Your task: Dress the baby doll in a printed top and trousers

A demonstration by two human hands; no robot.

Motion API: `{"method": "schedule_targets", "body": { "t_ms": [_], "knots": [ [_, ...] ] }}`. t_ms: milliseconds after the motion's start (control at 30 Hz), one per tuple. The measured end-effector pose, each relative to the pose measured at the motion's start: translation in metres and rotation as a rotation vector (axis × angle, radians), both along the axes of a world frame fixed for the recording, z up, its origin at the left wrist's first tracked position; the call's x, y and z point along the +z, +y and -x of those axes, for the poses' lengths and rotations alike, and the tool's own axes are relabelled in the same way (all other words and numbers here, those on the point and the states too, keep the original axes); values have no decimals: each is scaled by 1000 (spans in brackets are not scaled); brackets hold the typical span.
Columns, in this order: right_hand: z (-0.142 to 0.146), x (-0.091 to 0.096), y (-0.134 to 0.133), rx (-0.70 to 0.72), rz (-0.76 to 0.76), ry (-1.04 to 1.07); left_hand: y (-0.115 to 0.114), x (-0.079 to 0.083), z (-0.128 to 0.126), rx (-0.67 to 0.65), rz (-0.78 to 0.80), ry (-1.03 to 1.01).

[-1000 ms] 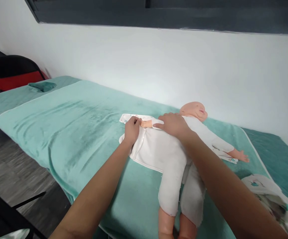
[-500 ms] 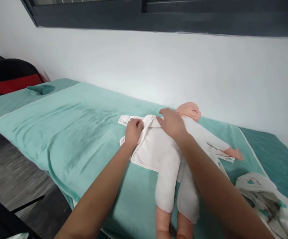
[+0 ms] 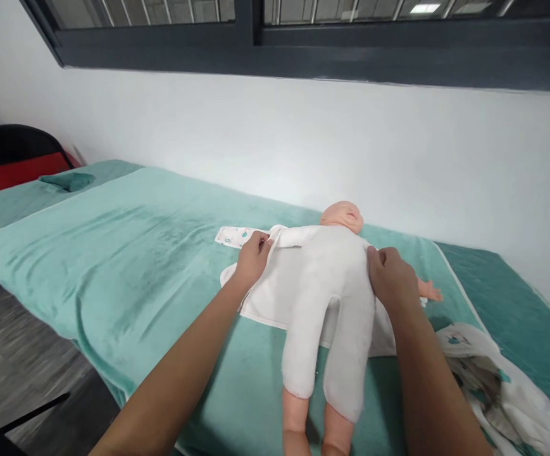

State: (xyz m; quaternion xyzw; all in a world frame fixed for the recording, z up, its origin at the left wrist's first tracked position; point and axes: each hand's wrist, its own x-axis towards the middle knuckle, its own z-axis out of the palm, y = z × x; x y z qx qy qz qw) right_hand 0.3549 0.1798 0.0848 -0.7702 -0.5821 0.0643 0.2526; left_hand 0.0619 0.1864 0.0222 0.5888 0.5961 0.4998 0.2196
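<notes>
A baby doll [image 3: 336, 259] with a white cloth body lies on its back, its head toward the wall. Beneath it a white baby shirt [image 3: 268, 297] is spread open. The doll's arm on the left side is within the shirt, and the printed sleeve end [image 3: 239, 236] stretches out flat beyond it. My left hand [image 3: 254, 256] is closed in a pinch on the shirt by that sleeve. On the doll's other side, my right hand [image 3: 392, 275] has curled fingers against the shoulder and upper arm; what they grip is hidden. The doll's bare hand [image 3: 430, 291] shows past my wrist.
A green sheet [image 3: 127, 234] covers the bed, which stands against a white wall below a dark window frame [image 3: 161, 54]. Crumpled white printed clothing [image 3: 497, 380] lies at the right near edge. A black and red chair [image 3: 18, 155] stands far left.
My right hand has moved from the doll's chest to its shoulder on the right and curled closed. My left hand stays on the shirt. The view has tilted up slightly.
</notes>
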Motion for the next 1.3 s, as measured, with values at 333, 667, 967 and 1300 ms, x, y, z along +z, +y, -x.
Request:
{"method": "schedule_targets", "body": {
  "t_ms": [333, 667, 967, 1300],
  "knots": [
    [8, -4, -14, 140, -13, 438, 5, 24, -26, -77, 61, -124],
    [38, -32, -11, 511, -24, 771, 25, 68, -32, -61, 45, 27],
    [36, -45, -2, 511, 16, 851, -14, 116, -40, -311, 239, -26],
    [37, -45, -3, 458, -40, 885, -50, 44, -11, -115, 11, -27]
  ]
}}
